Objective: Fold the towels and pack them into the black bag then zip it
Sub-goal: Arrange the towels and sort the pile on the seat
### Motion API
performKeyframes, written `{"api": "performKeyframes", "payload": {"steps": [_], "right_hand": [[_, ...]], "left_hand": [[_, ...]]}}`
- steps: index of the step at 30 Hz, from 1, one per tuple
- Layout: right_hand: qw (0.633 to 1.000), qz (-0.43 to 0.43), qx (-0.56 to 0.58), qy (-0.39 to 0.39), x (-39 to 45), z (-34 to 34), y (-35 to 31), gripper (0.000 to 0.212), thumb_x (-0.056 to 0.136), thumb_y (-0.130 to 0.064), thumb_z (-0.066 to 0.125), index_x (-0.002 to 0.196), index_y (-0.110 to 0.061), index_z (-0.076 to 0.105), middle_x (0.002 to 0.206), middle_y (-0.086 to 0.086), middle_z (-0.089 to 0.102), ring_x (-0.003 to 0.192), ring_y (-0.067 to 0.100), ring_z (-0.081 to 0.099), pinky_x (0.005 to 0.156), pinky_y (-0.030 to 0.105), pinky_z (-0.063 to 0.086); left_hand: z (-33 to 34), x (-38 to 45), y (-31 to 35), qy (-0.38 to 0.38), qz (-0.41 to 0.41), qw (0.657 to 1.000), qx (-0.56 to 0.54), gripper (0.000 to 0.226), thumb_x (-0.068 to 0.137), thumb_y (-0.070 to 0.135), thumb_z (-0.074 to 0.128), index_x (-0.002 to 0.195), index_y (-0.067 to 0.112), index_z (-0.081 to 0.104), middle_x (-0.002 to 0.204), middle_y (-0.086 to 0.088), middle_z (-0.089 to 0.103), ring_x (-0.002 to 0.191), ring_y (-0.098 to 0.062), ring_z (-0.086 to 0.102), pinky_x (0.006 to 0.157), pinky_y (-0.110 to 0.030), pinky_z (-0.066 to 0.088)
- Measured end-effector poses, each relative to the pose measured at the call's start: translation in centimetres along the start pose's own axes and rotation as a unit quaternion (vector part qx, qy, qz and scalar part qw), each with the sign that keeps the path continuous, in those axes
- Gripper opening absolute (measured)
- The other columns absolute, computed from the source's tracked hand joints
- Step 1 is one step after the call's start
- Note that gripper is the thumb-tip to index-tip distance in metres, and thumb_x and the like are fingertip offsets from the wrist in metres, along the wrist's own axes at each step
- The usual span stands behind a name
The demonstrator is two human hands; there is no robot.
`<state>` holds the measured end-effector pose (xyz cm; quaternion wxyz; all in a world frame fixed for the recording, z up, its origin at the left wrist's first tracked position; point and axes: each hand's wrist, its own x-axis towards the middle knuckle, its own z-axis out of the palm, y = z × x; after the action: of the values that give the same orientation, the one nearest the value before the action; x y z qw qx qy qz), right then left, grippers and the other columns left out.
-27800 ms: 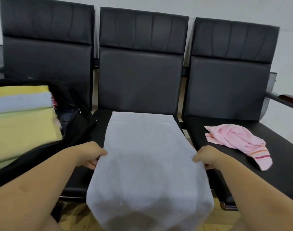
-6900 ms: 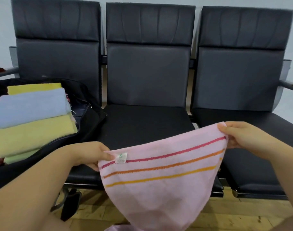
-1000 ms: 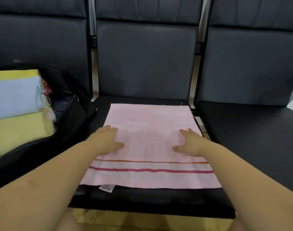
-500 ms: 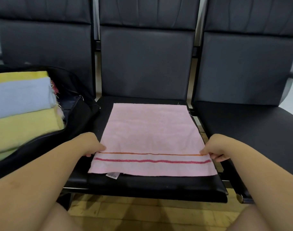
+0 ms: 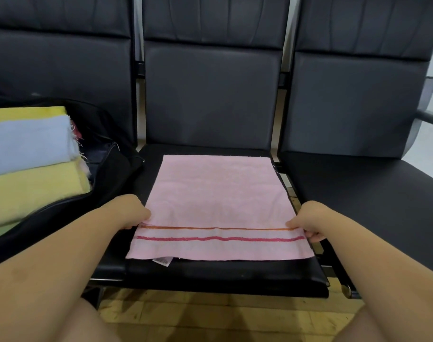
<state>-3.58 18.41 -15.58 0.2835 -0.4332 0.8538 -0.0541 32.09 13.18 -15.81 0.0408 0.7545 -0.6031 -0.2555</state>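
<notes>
- We are pinching the pink towel [image 5: 217,206], lying flat on the middle seat [image 5: 210,272], with left hand [image 5: 129,211] and right hand [image 5: 309,218].
- Folded towels [image 5: 30,159] are sitting in the open black bag [image 5: 111,169]; folding this one, packing and zipping are remaining.

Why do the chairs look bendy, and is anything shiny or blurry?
Head view: the wide lens bows the chair backs near the edges; soft light, pale sheen on the right seat; pink towel looks sharp, and so do both hands.

small barcode tag [image 5: 162,261] at pink towel's [image 5: 215,198] near edge, print too small to read
</notes>
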Motion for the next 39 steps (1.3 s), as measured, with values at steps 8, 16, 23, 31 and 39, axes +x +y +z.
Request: {"api": "performKeyframes", "payload": {"steps": [8,16,23,31,39], "right_hand": [[0.995,-0.064,-0.014,0.077,0.3,-1.0,-0.2,0.017,0.09,-0.016,0.054,0.075,-0.009,0.055,0.072,0.006,0.056,0.064,0.018,0.055,0.053,0.024,0.044],[0.911,-0.074,0.4,0.067,-4.1,-5.1,0.3,0.013,0.094,-0.017,0.055,0.085,-0.008,0.056,0.078,0.006,0.05,0.063,0.016,0.045,0.057,0.027,0.043],[0.968,-0.028,0.239,-0.071,-5.1,-4.7,3.4,0.011,0.087,-0.014,0.061,0.079,-0.006,0.06,0.063,0.005,0.053,0.048,0.014,0.047,0.051,0.024,0.046],[0.995,-0.011,0.04,-0.088,-5.5,-1.1,4.3,0.017,0.088,-0.018,0.067,0.099,-0.006,0.062,0.094,0.008,0.066,0.082,0.018,0.064,0.068,0.029,0.055],[0.991,0.018,0.099,-0.083,-6.1,0.0,3.9,0.021,0.083,-0.008,0.069,0.101,-0.006,0.059,0.094,0.01,0.061,0.079,0.018,0.06,0.057,0.025,0.05]], "left_hand": [[-0.7,-0.7,0.2,0.042,0.012,0.991,-0.125,0.028,0.091,0.011,0.05,0.065,0.001,0.049,0.058,-0.01,0.05,0.047,-0.021,0.042,0.045,-0.026,0.03],[-3.8,-3.4,0.5,0.124,0.049,0.935,-0.33,0.023,0.094,0.016,0.047,0.072,0.009,0.048,0.062,-0.007,0.046,0.049,-0.02,0.036,0.048,-0.023,0.027],[-3.3,-5.6,-2.5,-0.065,-0.025,0.982,-0.177,0.033,0.093,0.021,0.056,0.063,0.008,0.05,0.043,0.0,0.045,0.036,-0.011,0.036,0.036,-0.015,0.024],[-0.5,-5.5,-4.4,-0.178,-0.064,0.981,-0.035,0.027,0.094,0.03,0.058,0.078,0.009,0.054,0.053,0.0,0.051,0.043,-0.01,0.042,0.042,-0.018,0.033],[1.1,-7.3,-2.1,-0.091,-0.005,0.995,-0.029,0.018,0.093,0.014,0.056,0.079,0.006,0.047,0.07,-0.009,0.047,0.052,-0.015,0.041,0.042,-0.019,0.034]]}}
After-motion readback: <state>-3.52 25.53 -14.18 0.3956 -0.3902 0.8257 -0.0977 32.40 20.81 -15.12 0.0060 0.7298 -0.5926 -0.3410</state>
